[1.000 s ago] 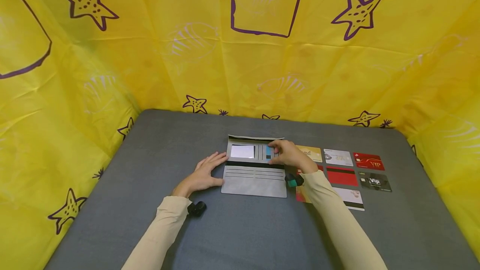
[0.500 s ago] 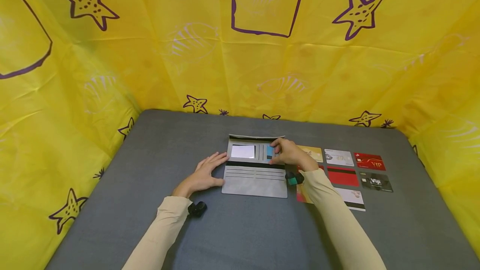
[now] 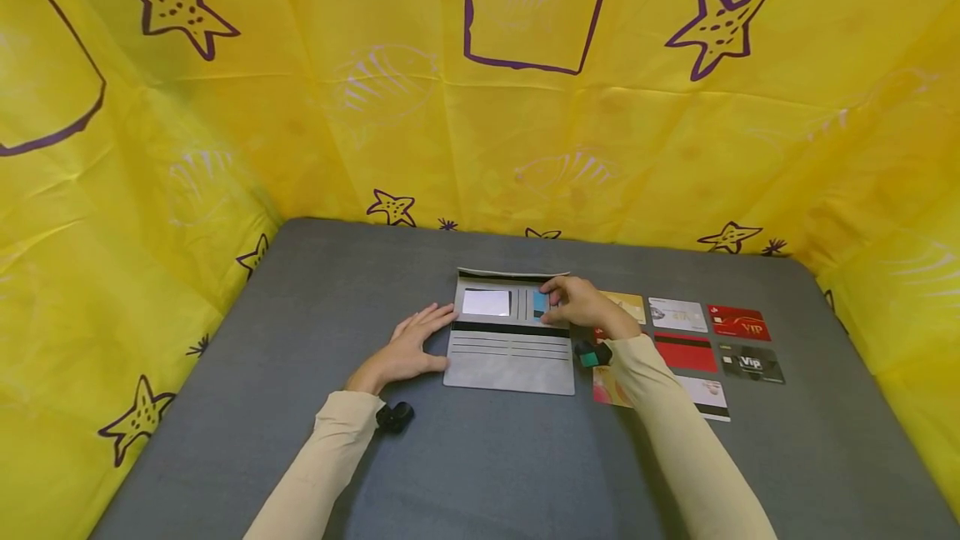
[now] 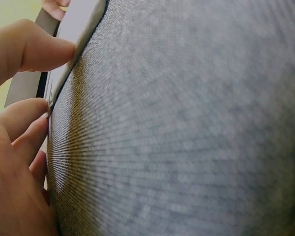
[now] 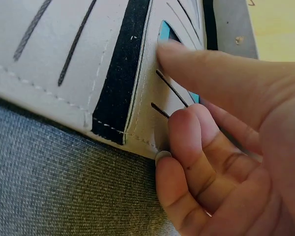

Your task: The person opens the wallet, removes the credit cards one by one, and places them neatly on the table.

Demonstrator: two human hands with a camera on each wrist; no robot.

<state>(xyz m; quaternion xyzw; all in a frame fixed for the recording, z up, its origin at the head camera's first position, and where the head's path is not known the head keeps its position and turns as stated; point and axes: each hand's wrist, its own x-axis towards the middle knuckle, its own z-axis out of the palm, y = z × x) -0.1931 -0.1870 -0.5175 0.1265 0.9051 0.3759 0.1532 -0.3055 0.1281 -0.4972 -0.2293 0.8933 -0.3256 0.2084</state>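
Note:
An unfolded light grey wallet [image 3: 510, 377] lies flat on the table, its slots and black centre strip showing. My left hand [image 3: 408, 348] rests at its left side, fingers extended; in the left wrist view the thumb and fingertips touch the wallet's edge [image 4: 83, 29]. With thumb and fingers, my right hand [image 3: 588, 307] holds a blue card [image 3: 539, 305] that sits partly in a slot of the upper half. Close up in the right wrist view, the thumb covers part of the blue card [image 5: 164, 32]. A white card [image 3: 486, 302] shows in the wallet's upper left pocket.
Right of the wallet, several cards lie in rows, among them a silver card [image 3: 677, 314], a red VIP card [image 3: 738, 322] and a black VIP card [image 3: 752, 363]. My right forearm partly covers others. A yellow curtain [image 3: 480, 132] surrounds the grey table [image 3: 465, 473].
My right thumb and wrist have shifted very slightly to the right at the blue card. The left hand and the wallet stay practically where they were.

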